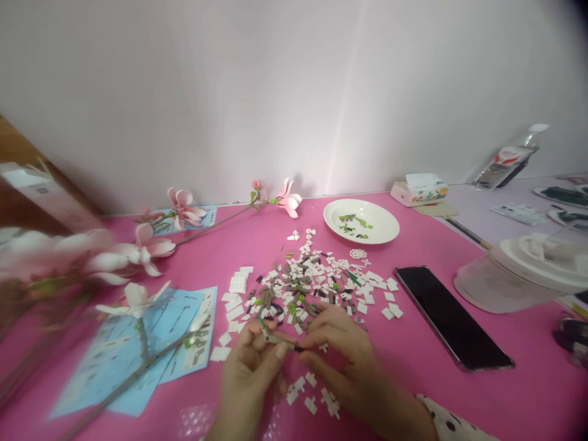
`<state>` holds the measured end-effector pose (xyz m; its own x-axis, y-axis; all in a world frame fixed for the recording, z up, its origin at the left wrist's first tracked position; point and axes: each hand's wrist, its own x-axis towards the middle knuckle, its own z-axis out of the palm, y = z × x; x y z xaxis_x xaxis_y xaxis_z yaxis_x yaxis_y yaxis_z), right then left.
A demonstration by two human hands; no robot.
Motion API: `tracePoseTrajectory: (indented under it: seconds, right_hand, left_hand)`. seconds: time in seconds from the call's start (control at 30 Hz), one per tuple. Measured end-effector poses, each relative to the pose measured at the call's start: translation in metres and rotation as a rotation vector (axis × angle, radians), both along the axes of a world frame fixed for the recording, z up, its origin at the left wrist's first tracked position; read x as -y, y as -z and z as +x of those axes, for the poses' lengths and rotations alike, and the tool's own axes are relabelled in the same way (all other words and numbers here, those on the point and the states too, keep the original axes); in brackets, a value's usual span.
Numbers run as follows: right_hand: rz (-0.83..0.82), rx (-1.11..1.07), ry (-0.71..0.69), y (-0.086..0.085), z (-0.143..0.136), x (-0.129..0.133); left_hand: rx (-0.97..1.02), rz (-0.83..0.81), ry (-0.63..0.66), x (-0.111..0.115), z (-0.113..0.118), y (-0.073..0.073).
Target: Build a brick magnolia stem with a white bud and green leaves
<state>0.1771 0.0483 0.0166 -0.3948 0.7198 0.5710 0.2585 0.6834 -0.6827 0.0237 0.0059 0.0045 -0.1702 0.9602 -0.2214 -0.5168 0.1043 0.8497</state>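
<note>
Slips and sweeps are the main risks

On the glossy pink-topped desk (257, 245), the long brown artificial branch with a white flower (145, 362) at lower left lies near the left forearm; an outward elbow might knock it. The broad heap of small white, grey-brown and green plastic pieces (301, 288) at centre sits just beyond the fingers, so a dropped part could vanish among its lookalikes. The loose white flat pieces (311, 404) at lower centre could be swept aside by a careless wrist.

Both hands are nearly closed in pinches. The left hand (250, 361) grips the slim grey piece with a green tip (278, 339) between thumb and curled fingers, at lower centre of the frame. The right hand (342, 346) seems to pinch its dark end (298, 349); uneven pressure there could make it spring loose.
</note>
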Motion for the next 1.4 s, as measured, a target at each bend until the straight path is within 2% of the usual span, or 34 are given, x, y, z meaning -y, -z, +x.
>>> tracePoseTrajectory:
  seconds: [0.5,0.8,1.03,1.4]
  right_hand:
    - [0.021,-0.002,-0.003,0.0005,0.0005,-0.0018]
    - [0.014,-0.01,-0.02,0.0029,0.0005,-0.0019]
    - [0.014,-0.013,-0.009,0.0036,0.0004,-0.0019]
    - [0.23,0.04,0.012,-0.0036,-0.0009,-0.0002]
  left_hand:
    - [0.047,0.006,0.047,-0.0001,-0.0007,0.0003]
    - [0.057,0.029,0.062,0.0017,-0.003,0.008]
    - [0.073,0.023,0.081,0.0016,-0.0023,0.007]
    - [0.114,0.009,0.08,0.0027,-0.0004,0.0056]
